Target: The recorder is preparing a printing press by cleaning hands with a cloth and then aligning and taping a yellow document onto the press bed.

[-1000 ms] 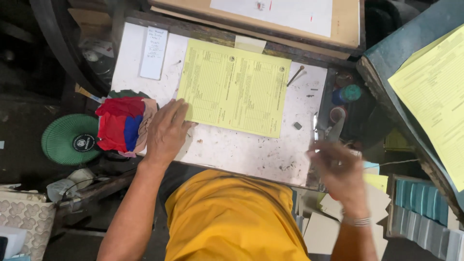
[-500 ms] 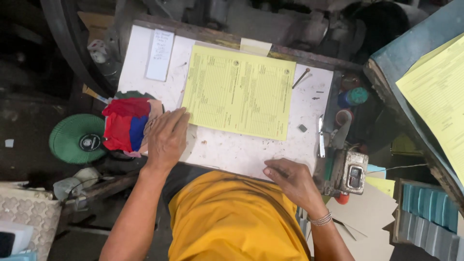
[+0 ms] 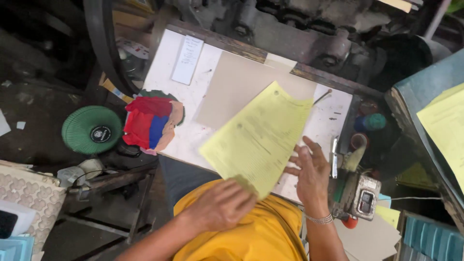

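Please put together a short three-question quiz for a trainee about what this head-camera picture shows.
1. True or false: the yellow sheet lies flat on the table.
2. Which hand grips the sheet's near edge?
3. What lies at the table's left edge: A) folded red and blue cloth, B) a hammer?

Key
1. False: it is lifted and tilted.
2. The left hand; the right hand is spread open beside it.
3. A, the cloth.

My sheet (image 3: 258, 140) hangs over the worktop (image 3: 208, 87), cloth (image 3: 150, 123) at its left edge, stapler (image 3: 360, 195) right.
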